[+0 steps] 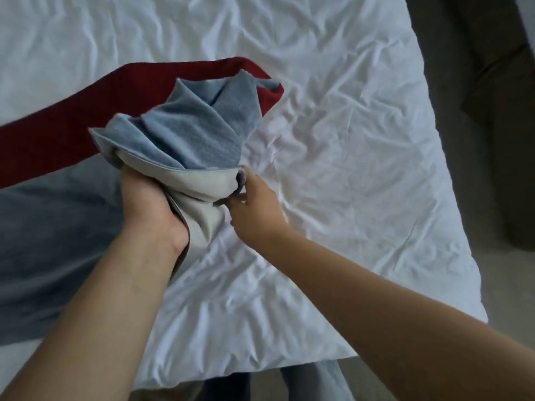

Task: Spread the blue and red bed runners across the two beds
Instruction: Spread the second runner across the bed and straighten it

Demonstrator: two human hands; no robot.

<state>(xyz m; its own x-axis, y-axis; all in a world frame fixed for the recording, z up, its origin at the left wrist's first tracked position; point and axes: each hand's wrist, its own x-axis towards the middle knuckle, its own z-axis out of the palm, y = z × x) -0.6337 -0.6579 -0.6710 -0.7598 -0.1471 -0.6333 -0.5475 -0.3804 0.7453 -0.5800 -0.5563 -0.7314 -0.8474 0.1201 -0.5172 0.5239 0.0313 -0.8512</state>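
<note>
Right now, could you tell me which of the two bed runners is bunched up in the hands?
The blue runner: both hands grip its gathered end, while the red runner lies behind it, unheld.

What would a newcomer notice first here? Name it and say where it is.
Both hands bunch the end of the blue runner above the middle of the white bed: the left hand grips it from below, the right hand pinches its pale underside. Behind it, the red runner stretches left across the sheet.

We are in a bedroom, likely a hotel or guest room. We see a bed (347, 140) under a wrinkled white duvet with a red runner (72, 117) and a blue runner (188, 125) on it. Plain floor (506, 299) runs along the bed's right side.
</note>
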